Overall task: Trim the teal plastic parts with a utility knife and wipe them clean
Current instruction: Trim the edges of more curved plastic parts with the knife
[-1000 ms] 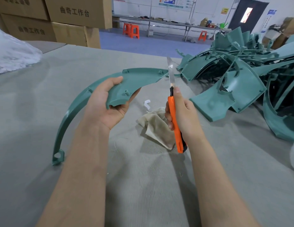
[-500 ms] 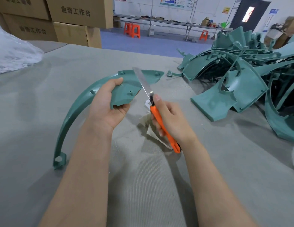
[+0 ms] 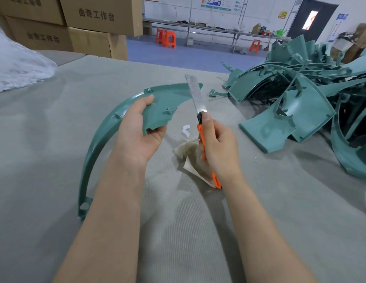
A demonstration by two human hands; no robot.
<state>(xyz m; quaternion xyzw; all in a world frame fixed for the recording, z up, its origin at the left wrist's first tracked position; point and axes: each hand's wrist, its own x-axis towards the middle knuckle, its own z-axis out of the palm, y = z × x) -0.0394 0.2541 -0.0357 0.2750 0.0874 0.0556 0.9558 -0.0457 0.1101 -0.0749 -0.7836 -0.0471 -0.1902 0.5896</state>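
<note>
Indoors | grey table [image 3: 198,242] (cardboard boxes [image 3: 96,15] behind) | left hand [image 3: 137,135] grips teal part [image 3: 163,107] | right hand [image 3: 219,146] grips utility knife [image 3: 196,97]

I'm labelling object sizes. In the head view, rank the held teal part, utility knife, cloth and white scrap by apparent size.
1. Held teal part
2. utility knife and cloth, unranked since the right hand hides part of the cloth
3. white scrap, smallest
</note>
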